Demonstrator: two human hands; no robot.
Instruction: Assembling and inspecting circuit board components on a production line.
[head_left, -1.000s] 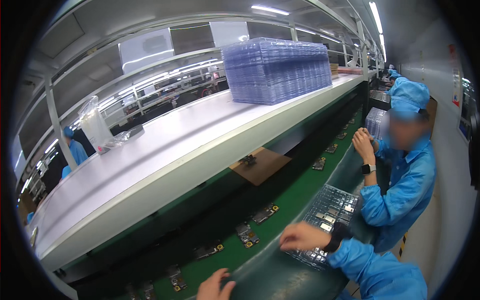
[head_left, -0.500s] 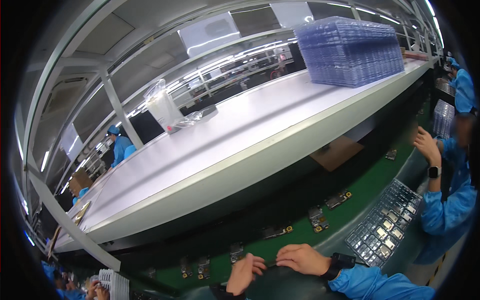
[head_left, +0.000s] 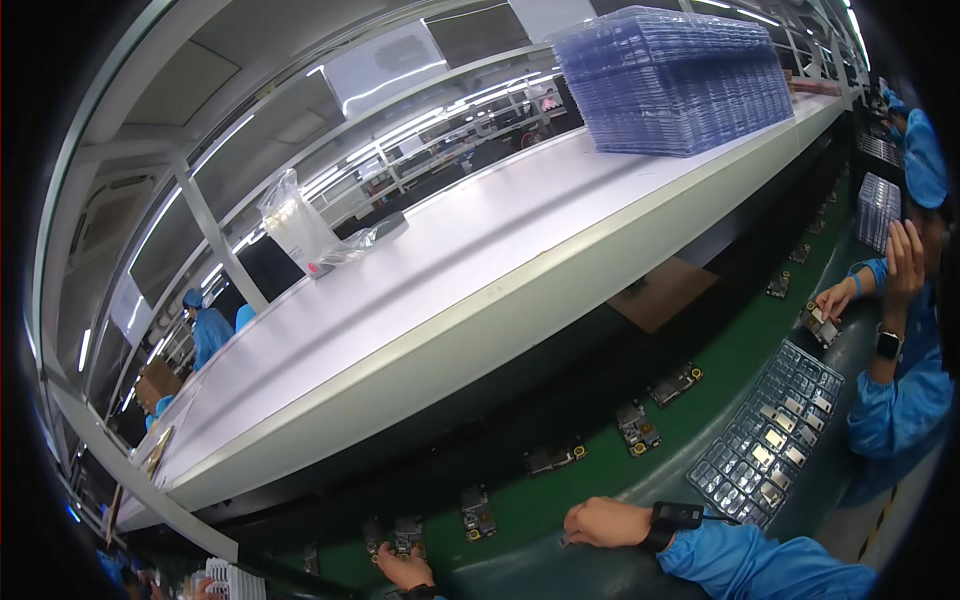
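The left hand (head_left: 405, 572) reached over the near edge of the green conveyor belt (head_left: 525, 495), its thumb and fingers parted at the near side of a circuit board (head_left: 409, 533); whether they gripped it, I could not tell. More circuit boards (head_left: 638, 428) lay spaced along the belt toward its far right end. The right hand (head_left: 610, 522) hung near the belt's near edge, fingers bent together around a small grey piece (head_left: 567, 540), too small to identify; I could not tell whether it was pinched. Beyond the right wrist, a clear blister tray (head_left: 768, 435), partly filled with metallic parts, lay on the dark ledge (head_left: 655, 485) beside the belt. Near the tray's far corner, a co-worker's hand (head_left: 836, 296) held another board (head_left: 822, 327).
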